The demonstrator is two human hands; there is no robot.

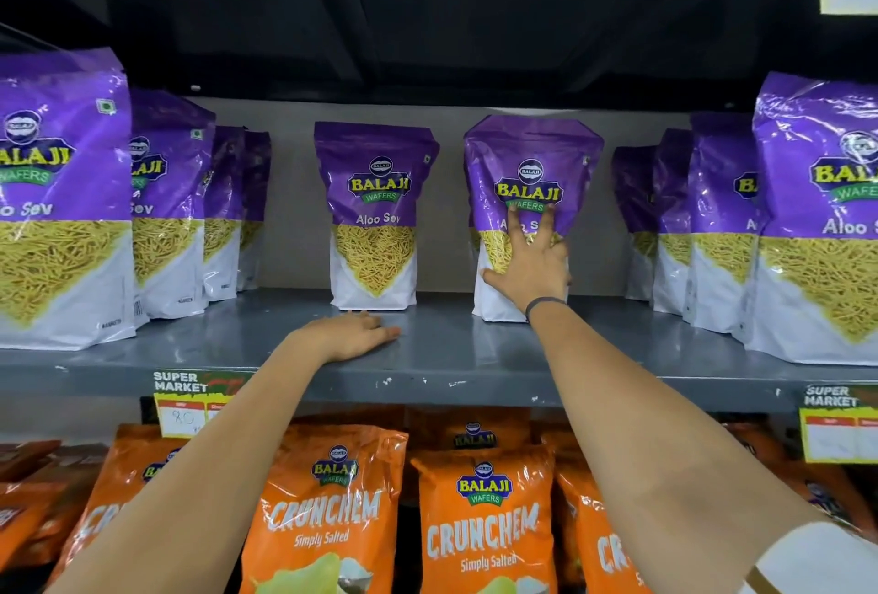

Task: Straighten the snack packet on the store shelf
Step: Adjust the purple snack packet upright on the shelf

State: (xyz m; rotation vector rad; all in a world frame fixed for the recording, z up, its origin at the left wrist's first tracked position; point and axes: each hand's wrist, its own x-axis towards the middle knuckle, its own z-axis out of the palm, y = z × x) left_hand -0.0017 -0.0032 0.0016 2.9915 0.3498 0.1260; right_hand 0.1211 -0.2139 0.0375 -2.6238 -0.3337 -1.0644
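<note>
Near the shelf [451,356] back, my right hand [532,261], fingers spread flat on the purple packet [529,166]; left hand [351,337] open, flat near the front edge.

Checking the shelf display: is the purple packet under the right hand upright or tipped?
Upright: the purple packet stands on its base on the shelf, right hand flat against its front.

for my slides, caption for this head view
Right hand pressed flat on a purple snack packet, left hand resting on the shelf.
</note>
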